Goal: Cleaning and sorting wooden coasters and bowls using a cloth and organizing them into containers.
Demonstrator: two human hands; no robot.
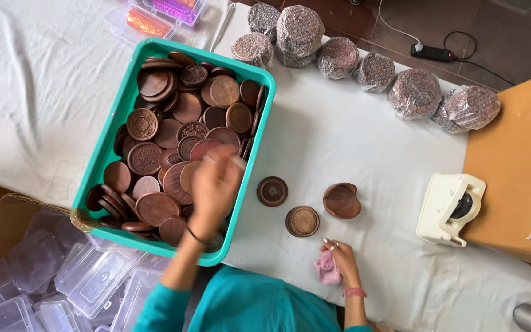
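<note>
Two hands over a table [351, 141] with a white cloth. Left hand [215, 184] down inside the green bin [102, 154], blurry, fingers curled over the brown wooden discs [167, 135]. Cannot tell if pinching one disc or only touching the pile. Black band on that wrist.

Right hand [339, 258] low on the cloth near the table edge, fingers closed round a small pink rag [327, 269]. Pink band on that wrist.

Lots and lots of round discs heaped in the bin, some plain, some with carved patterns. Bin at the left part of the table, well apart from the right hand.

Three more brown pieces out on the cloth, just past the right hand: one dark carved disc [272, 191] beside the bin, a little stack of discs [303, 221] nearest the hand, and a leaning pair [342, 201] to the right.

Row of wrapped round bundles [376, 71] along the far edge of the table. White tape holder [448, 208] at the right, next to a brown cardboard box [514, 166]. Clear plastic boxes [62, 283] piled low at the left. Teal sleeves at the bottom.
</note>
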